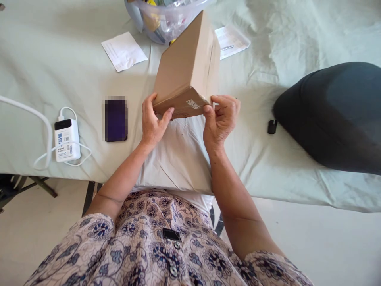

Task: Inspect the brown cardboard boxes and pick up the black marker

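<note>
A brown cardboard box (180, 59) is held up in front of me, tilted over the table. My left hand (154, 121) grips its near left corner, thumb on the near face and fingers around the side. At the near right corner my right hand (222, 117) pinches the edge between thumb and curled fingers. The near face carries a small checkered label. The far underside of the box is hidden.
On the cloth-covered table (250, 151) lie a white power bank (68, 139) with cables, a blurred dark phone-like object (116, 119) and a white paper (123, 51). Behind the box stand a clear plastic tub (166, 22) and a paper packet (235, 41). A large black object (333, 115) sits right.
</note>
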`<state>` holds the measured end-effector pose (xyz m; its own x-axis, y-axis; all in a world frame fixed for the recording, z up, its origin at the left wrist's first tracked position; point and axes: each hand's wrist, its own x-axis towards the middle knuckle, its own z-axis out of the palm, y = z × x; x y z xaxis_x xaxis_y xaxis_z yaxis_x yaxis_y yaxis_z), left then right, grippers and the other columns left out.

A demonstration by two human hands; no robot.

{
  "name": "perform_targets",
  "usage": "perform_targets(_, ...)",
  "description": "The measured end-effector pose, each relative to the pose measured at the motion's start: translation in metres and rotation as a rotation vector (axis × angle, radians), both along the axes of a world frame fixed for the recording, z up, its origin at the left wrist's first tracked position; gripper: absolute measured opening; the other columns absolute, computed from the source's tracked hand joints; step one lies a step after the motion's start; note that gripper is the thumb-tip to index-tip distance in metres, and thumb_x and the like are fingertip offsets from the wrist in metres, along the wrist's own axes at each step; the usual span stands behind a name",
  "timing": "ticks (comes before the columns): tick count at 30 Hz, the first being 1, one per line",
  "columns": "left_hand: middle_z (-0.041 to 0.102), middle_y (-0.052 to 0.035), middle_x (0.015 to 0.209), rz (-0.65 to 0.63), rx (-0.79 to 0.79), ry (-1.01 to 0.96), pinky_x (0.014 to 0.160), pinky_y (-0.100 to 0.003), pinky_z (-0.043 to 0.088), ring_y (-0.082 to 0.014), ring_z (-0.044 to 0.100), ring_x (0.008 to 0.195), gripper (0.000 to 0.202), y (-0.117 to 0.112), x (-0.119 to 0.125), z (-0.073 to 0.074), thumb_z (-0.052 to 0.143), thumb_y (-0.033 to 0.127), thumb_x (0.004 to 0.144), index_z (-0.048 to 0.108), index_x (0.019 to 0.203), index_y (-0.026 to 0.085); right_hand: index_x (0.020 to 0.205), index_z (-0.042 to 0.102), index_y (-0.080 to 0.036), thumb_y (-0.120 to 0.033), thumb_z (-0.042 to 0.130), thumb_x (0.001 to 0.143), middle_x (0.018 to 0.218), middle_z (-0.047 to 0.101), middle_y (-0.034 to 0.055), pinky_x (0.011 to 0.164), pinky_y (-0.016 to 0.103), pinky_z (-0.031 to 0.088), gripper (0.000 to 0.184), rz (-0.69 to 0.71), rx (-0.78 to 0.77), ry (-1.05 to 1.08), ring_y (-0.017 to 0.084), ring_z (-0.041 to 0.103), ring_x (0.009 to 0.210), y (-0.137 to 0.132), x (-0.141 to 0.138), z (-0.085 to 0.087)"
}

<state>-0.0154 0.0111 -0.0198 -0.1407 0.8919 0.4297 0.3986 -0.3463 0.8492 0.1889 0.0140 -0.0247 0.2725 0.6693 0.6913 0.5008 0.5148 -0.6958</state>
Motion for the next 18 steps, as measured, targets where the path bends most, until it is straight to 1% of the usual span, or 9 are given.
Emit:
perform_targets(3, 0.045, -0.0176, 0.155, 0.035, 0.017, 0.053, 0.128, -0.052, 0.031, -0.0344, 0.037, 0.153, 0.086, 0.002, -0.004, 0.004, 0.062, 0.084, 0.084, 0.044, 0.143, 0.023, 0.120, 0.067, -0.029, -0.065, 0.049, 0.103, 0.124, 0.055, 0.0089, 0.079, 0.043, 0.065, 0.044, 0.094, -0.015, -0.013, 0.023, 0.065, 0.106, -0.006, -0.007, 0.005)
perform_targets(6, 0.044, -0.0187, 0.158, 0.026, 0.034, 0.088, 0.131, -0.054, 0.024, -0.0364, 0.036, 0.153, 0.096, 0.001, -0.002, 0.008, 0.068, 0.083, 0.080, 0.037, 0.149, 0.023, 0.124, 0.066, -0.031, -0.060, 0.050, 0.104, 0.131, 0.054, 0.0090, 0.084, 0.045, 0.066, 0.039, 0.201, -0.032, -0.005, 0.025, 0.065, 0.114, -0.012, -0.012, 0.009)
perform_targets(8, 0.043, -0.0204, 0.159, 0.026, 0.091, 0.120, 0.131, -0.055, 0.023, -0.0375, 0.036, 0.153, 0.105, 0.000, 0.002, 0.009, 0.072, 0.082, 0.077, 0.029, 0.153, 0.023, 0.123, 0.067, -0.031, -0.057, 0.051, 0.104, 0.132, 0.055, 0.0090, 0.084, 0.044, 0.066, 0.036, 0.208, -0.029, -0.021, 0.026, 0.064, 0.117, -0.015, -0.013, 0.012)
perform_targets(10, 0.041, -0.0212, 0.160, 0.043, 0.167, 0.162, 0.131, -0.055, 0.024, -0.0380, 0.034, 0.154, 0.113, -0.002, 0.007, 0.009, 0.073, 0.083, 0.075, 0.023, 0.156, 0.022, 0.121, 0.068, -0.030, -0.056, 0.051, 0.104, 0.131, 0.056, 0.0087, 0.082, 0.043, 0.066, 0.035, 0.187, -0.031, -0.043, 0.025, 0.065, 0.117, -0.017, -0.014, 0.014)
perform_targets(12, 0.041, -0.0212, 0.160, 0.076, 0.229, 0.199, 0.130, -0.056, 0.026, -0.0388, 0.033, 0.155, 0.118, -0.003, 0.011, 0.007, 0.073, 0.086, 0.072, 0.021, 0.158, 0.023, 0.118, 0.068, -0.030, -0.055, 0.052, 0.104, 0.130, 0.057, 0.0083, 0.081, 0.042, 0.067, 0.033, 0.179, -0.031, -0.051, 0.025, 0.064, 0.117, -0.018, -0.014, 0.015)
perform_targets(15, 0.043, -0.0218, 0.159, 0.110, 0.256, 0.219, 0.130, -0.058, 0.027, -0.0406, 0.034, 0.155, 0.120, -0.004, 0.013, 0.007, 0.071, 0.090, 0.069, 0.026, 0.158, 0.023, 0.116, 0.069, -0.030, -0.054, 0.054, 0.104, 0.130, 0.057, 0.0082, 0.081, 0.042, 0.067, 0.030, 0.196, -0.010, -0.041, 0.025, 0.065, 0.117, -0.018, -0.015, 0.013)
perform_targets(16, 0.044, -0.0215, 0.158, 0.107, 0.244, 0.216, 0.130, -0.058, 0.027, -0.0406, 0.034, 0.155, 0.118, -0.004, 0.012, 0.008, 0.071, 0.090, 0.070, 0.029, 0.157, 0.022, 0.116, 0.068, -0.030, -0.054, 0.054, 0.104, 0.129, 0.057, 0.0084, 0.081, 0.042, 0.067, 0.030, 0.195, -0.002, -0.036, 0.025, 0.065, 0.116, -0.018, -0.015, 0.012)
perform_targets(18, 0.048, -0.0192, 0.156, 0.089, 0.200, 0.193, 0.129, -0.056, 0.030, -0.0388, 0.039, 0.153, 0.105, -0.005, 0.009, 0.013, 0.069, 0.087, 0.076, 0.036, 0.153, 0.024, 0.116, 0.068, -0.029, -0.054, 0.054, 0.104, 0.128, 0.057, 0.0086, 0.081, 0.043, 0.067, 0.031, 0.181, 0.008, -0.027, 0.025, 0.065, 0.116, -0.016, -0.015, 0.010)
